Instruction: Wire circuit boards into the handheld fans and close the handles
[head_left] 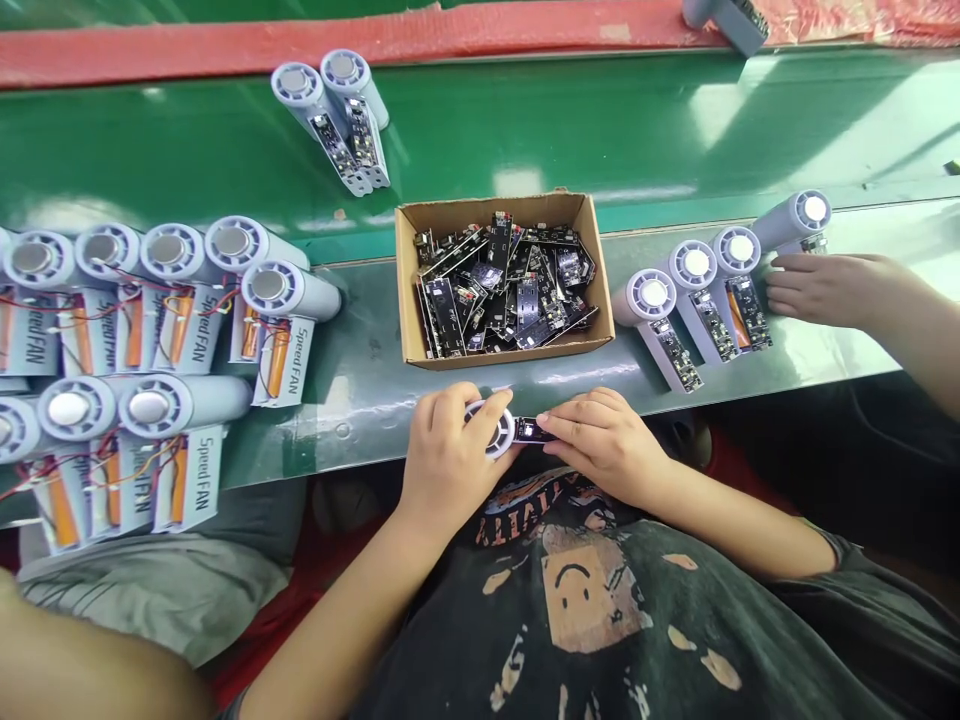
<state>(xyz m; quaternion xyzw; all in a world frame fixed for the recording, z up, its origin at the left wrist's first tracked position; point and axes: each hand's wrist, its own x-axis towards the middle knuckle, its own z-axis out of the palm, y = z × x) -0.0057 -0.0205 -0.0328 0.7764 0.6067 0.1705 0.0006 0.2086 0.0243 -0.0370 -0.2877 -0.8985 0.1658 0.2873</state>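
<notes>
The left hand (448, 452) has its fingers (457, 410) curled shut around a fan body (489, 428), with the fan's round, white-ringed end showing beside the knuckles. The right hand (604, 445) has its fingers (577, 415) drawn narrow, pinching a small black circuit board (534, 431) that sits right up against the fan, a white light showing on it. Both hands are at the near edge of a grey-green belt (360, 425), just above the person's dark printed T-shirt (577, 600).

Just past the hands, on that belt, stands a cardboard box (499, 212) heaped with loose black boards (502, 290), so plenty of boards remain. To the right of the box lie four fans (651, 298) with a board already along each body. A co-worker's hand (821, 290) rests against the farthest of these. Two more fans with boards (330, 110) lie on the green belt (600, 120) beyond the box, below a red strip (300, 45).

To the left of the box lie at least eight fans (232, 245) with no board showing, most with a "Speed FAN" card (285, 360) and an orange battery (276, 358) wired beside them. These make up the larger group left.
</notes>
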